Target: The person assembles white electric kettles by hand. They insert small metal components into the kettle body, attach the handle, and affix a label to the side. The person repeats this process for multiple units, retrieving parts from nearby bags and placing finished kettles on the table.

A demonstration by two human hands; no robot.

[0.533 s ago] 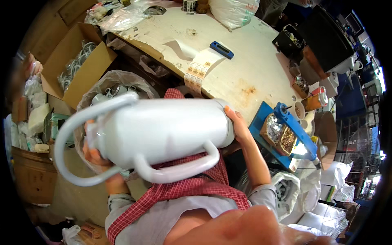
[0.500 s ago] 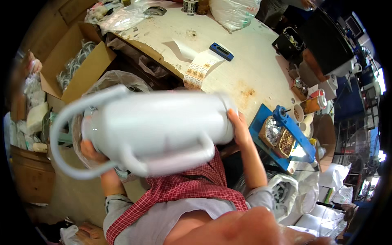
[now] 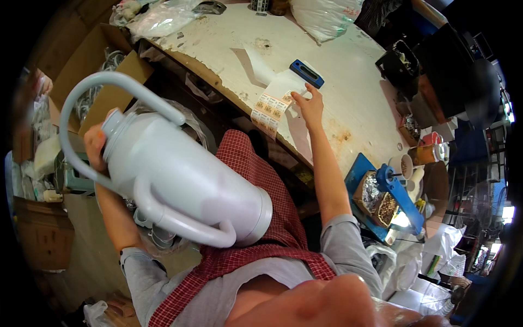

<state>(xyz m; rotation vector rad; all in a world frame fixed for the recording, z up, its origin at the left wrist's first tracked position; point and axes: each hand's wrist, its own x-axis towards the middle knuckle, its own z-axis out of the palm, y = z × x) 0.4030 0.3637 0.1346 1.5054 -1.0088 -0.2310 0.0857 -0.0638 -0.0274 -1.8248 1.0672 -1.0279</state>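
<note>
A large pale grey thermos jug with a side handle and a big curved carrying handle lies tilted across my lap. Its base points down to the right, over the red checked apron. My left hand is closed around the narrow neck at its upper left end. My right hand reaches over the table, thumb and forefinger apart, at the right edge of a sheet of printed labels. Whether the thumb touches the sheet I cannot tell. The sheet hangs over the table edge, with a blue flat tool just beyond it.
On the worn white table stands a blue hand press with trays of small metal parts beside it. A stuffed white plastic bag sits at the back. An open cardboard box of grey parts is at the left.
My right hand has let go of the jug's base and moved up to the label sheet. The jug has swung, its base dropping toward my lap while my left hand keeps hold.
</note>
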